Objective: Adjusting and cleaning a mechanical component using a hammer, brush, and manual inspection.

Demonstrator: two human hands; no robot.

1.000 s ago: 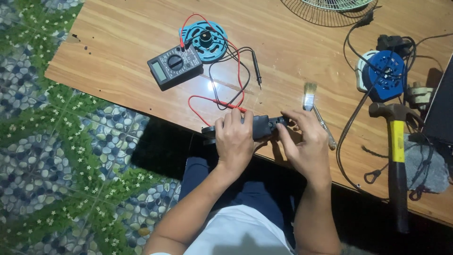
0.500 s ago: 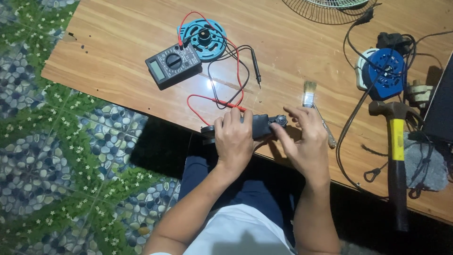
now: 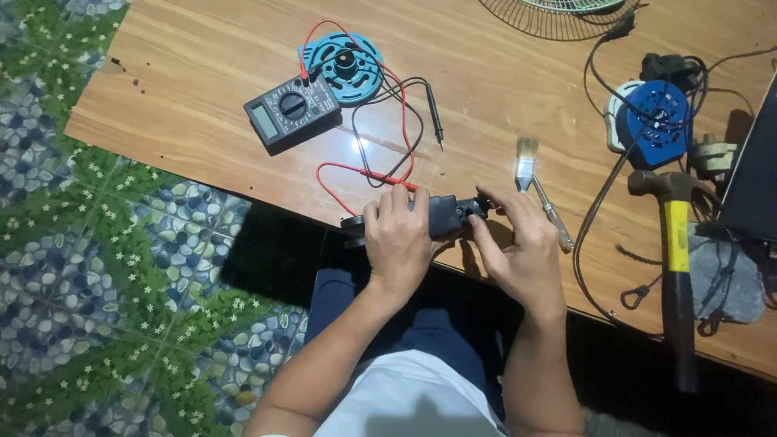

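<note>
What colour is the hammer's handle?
Yellow upper handle with a black grip on the hammer, seen in the head view.

Dark part (image 3: pixel 447 215): mid-section hidden under left hand (image 3: pixel 398 243), right end covered by right hand (image 3: pixel 518 251) fingers. Can't tell what it is or its full shape. Right grip: contact hidden by the hand's back.
Wire fan guard (image 3: pixel 558 14): cut off by top edge.
Black flat object (image 3: pixel 753 170): cut off by right edge, kind unclear.
Hammer (image 3: pixel 676 243): handle end runs past the tabletop (image 3: pixel 202 97) edge into dark, hard to make out.
Grey lump (image 3: pixel 732 275) by the hammer: unclear.
Multimeter (image 3: pixel 291 113): dial markings too small to read.
Person's arms and torso: cut off at bottom edge.
</note>
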